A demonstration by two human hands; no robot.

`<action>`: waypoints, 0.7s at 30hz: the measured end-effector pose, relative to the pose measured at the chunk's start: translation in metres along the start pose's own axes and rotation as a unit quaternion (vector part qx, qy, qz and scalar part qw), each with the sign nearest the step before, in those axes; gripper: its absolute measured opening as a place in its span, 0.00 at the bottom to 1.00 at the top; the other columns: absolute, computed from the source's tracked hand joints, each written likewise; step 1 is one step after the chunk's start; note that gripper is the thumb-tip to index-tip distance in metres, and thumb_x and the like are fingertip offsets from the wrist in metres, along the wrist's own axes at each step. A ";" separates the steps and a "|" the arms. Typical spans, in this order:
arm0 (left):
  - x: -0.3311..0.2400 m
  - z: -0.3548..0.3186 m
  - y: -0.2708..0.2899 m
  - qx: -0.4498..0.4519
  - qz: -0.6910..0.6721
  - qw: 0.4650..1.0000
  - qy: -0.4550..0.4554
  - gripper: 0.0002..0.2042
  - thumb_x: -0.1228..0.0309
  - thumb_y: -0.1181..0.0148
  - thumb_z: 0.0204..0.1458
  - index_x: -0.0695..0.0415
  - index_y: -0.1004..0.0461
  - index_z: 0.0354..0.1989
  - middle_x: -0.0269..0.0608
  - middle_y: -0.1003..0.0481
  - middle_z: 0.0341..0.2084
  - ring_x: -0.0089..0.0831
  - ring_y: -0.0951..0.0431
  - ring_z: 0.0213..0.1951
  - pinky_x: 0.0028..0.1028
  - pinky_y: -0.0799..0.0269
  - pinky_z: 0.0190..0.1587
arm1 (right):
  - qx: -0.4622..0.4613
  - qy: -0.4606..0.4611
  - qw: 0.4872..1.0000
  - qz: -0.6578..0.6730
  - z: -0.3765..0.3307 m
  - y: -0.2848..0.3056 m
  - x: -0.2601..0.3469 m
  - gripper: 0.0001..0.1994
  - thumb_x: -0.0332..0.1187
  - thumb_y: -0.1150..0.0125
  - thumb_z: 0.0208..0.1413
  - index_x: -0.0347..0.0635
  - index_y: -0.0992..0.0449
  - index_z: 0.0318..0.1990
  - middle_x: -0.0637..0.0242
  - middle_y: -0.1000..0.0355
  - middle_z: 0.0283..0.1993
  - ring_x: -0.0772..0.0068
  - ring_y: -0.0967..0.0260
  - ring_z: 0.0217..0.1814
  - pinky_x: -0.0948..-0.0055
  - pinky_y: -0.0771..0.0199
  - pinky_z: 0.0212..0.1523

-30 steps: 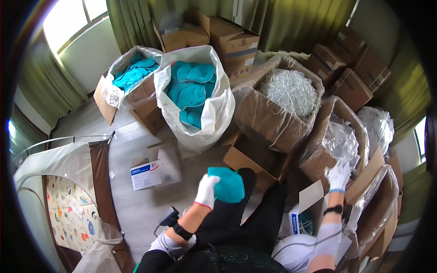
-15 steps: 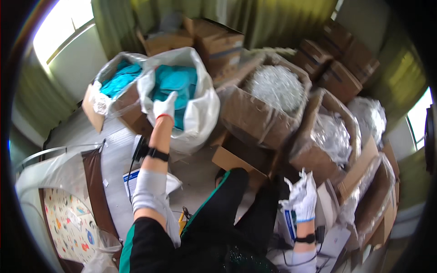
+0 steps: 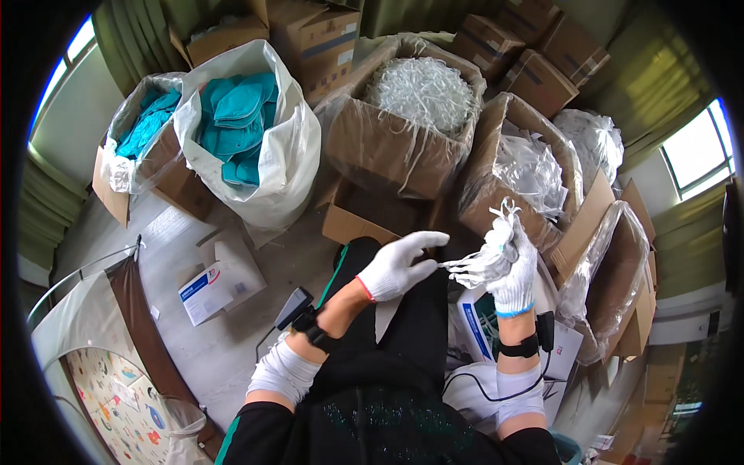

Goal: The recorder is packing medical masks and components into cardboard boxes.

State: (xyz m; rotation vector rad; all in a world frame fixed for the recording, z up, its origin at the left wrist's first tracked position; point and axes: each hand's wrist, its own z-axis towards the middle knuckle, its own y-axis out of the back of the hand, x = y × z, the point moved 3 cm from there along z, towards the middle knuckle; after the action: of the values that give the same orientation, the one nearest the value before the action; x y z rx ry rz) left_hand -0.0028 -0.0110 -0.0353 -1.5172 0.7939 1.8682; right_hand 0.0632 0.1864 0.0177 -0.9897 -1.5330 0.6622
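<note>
My right hand, in a white glove, grips a bunch of white elastic loops held up in front of me. My left hand, also gloved, reaches across with its fingertips pinching the loose ends of that bunch. Both hands hover above my dark-clothed lap. A white sack full of teal fabric pieces stands at the upper left, well away from both hands.
A second bag of teal pieces sits further left. Cardboard boxes hold white loops and clear plastic bags. A small open box lies ahead. A white carton rests on the floor at left.
My left hand has pulled back from the teal sack to the bunch of loops. My right hand has risen with the loops from low at the right.
</note>
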 end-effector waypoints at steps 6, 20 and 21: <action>0.024 0.008 -0.035 0.125 -0.279 0.951 0.045 0.29 0.47 0.53 0.66 0.61 0.33 0.63 0.40 0.26 0.55 0.28 0.28 0.56 0.30 0.33 0.58 | -0.050 0.036 0.998 -0.018 -0.004 0.001 -0.005 0.14 0.42 0.50 0.69 0.49 0.30 0.31 0.77 0.41 0.20 0.83 0.44 0.17 0.79 0.41 0.19; -0.002 0.023 -0.015 0.136 0.132 0.979 0.080 0.12 0.67 0.48 0.65 0.62 0.23 0.36 0.39 0.22 0.28 0.27 0.24 0.34 0.29 0.28 0.41 | -0.161 0.087 0.972 -0.149 -0.020 0.032 0.010 0.13 0.43 0.48 0.69 0.47 0.24 0.38 0.77 0.32 0.23 0.89 0.46 0.14 0.85 0.48 0.13; -0.003 0.022 -0.013 0.148 0.172 0.972 0.057 0.13 0.66 0.49 0.65 0.62 0.23 0.36 0.39 0.22 0.28 0.27 0.23 0.34 0.29 0.28 0.41 | -0.164 0.089 0.968 -0.170 -0.020 0.032 0.009 0.12 0.42 0.48 0.69 0.46 0.24 0.37 0.77 0.32 0.24 0.89 0.46 0.14 0.86 0.48 0.13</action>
State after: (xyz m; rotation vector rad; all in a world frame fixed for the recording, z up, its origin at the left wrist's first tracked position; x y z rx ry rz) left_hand -0.0061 0.0133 -0.0297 -1.3700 1.3976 1.8042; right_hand 0.0901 0.2077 -0.0002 -0.9654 -1.6297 0.0750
